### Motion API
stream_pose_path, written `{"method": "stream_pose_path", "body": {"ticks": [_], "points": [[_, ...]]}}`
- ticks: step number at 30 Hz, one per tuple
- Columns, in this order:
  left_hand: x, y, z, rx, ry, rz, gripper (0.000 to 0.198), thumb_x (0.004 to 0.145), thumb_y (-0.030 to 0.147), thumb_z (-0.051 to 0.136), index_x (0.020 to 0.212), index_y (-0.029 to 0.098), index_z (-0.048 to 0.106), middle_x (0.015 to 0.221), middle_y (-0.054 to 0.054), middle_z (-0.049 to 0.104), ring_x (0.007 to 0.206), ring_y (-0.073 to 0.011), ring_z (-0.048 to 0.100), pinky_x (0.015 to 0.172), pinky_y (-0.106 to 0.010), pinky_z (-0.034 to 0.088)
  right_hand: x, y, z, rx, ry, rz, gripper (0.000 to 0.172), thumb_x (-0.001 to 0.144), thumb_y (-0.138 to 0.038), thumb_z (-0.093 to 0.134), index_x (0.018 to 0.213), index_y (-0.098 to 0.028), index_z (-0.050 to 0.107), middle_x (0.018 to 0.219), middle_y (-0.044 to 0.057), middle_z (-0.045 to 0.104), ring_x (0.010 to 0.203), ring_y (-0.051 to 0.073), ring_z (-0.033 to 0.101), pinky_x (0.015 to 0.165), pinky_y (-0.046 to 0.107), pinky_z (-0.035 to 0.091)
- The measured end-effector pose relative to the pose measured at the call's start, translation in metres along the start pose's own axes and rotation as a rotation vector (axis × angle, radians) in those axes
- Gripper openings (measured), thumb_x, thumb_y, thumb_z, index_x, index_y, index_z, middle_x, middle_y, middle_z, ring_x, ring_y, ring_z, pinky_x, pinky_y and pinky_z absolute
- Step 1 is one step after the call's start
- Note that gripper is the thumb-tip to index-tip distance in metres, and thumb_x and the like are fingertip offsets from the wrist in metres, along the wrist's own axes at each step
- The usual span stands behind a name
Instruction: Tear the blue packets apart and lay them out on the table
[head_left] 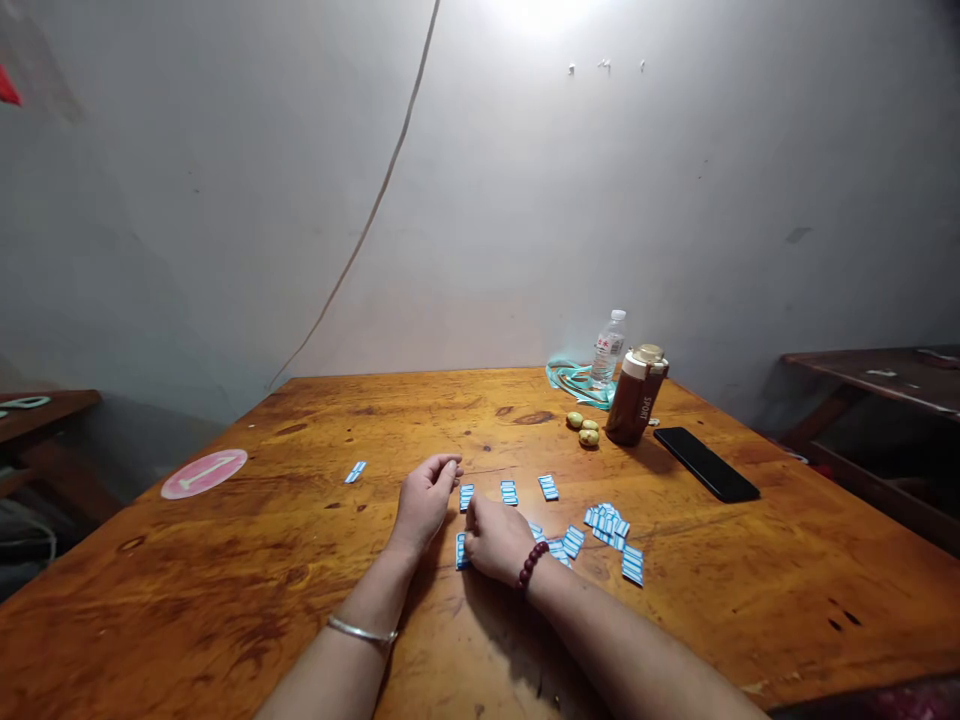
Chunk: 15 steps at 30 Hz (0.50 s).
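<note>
Bare left forearm (352, 670) with thin silver bangle (362, 630), bare right forearm (622, 640) with dark red bead bracelet (531, 566), both resting over varnished wooden table (150, 590). Left hand (424, 503): fingers (448, 472) curled closed, nothing visibly held, just beside upright blue-and-white packet (466, 497). Right hand (491, 540): fingers (472, 520) bent down, touching or nearly touching second packet (462, 552), grip hidden, cannot tell. Two more packets (509, 492) (548, 487) in line with the first, loose heap of packets (607, 525) to the right, lone packet (355, 472) far left. Farther off, brown SPORT bottle (637, 395), water bottle (607, 350), teal cord (577, 385), small yellow-green lumps (583, 430), black phone (706, 464), pink round sticker (204, 473).
</note>
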<state>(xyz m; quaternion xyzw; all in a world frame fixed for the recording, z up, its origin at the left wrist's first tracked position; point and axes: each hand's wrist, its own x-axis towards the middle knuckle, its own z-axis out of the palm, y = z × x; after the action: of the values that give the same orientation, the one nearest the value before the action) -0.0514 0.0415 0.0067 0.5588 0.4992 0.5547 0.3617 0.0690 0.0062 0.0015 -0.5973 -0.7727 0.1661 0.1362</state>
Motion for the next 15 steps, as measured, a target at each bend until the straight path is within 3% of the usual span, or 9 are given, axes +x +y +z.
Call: {"method": "stream_pose_path", "body": {"ticks": [11, 15], "points": [[0.0, 0.002, -0.001, 0.012, -0.012, -0.028, 0.033, 0.069, 0.04, 0.054, 0.087, 0.014, 0.06, 0.078, -0.007, 0.064, 0.077, -0.0186, 0.06, 0.069, -0.031, 0.047, -0.006, -0.003, -0.003, -0.029, -0.007, -0.108, 0.021, 0.071, -0.02, 0.043, 0.081, -0.018, 0.061, 0.078, 0.008, 0.065, 0.072, 0.019, 0.059, 0.056, 0.025, 0.036], [0.001, 0.002, -0.002, 0.008, 0.019, -0.02, 0.035, 0.068, 0.041, 0.054, 0.088, 0.013, 0.06, 0.078, -0.008, 0.064, 0.076, -0.0184, 0.059, 0.069, -0.031, 0.047, -0.011, 0.005, -0.03, 0.132, 0.041, -0.145, 0.022, 0.072, -0.02, 0.043, 0.085, -0.022, 0.061, 0.076, 0.002, 0.065, 0.069, 0.014, 0.057, 0.056, 0.021, 0.035]]}}
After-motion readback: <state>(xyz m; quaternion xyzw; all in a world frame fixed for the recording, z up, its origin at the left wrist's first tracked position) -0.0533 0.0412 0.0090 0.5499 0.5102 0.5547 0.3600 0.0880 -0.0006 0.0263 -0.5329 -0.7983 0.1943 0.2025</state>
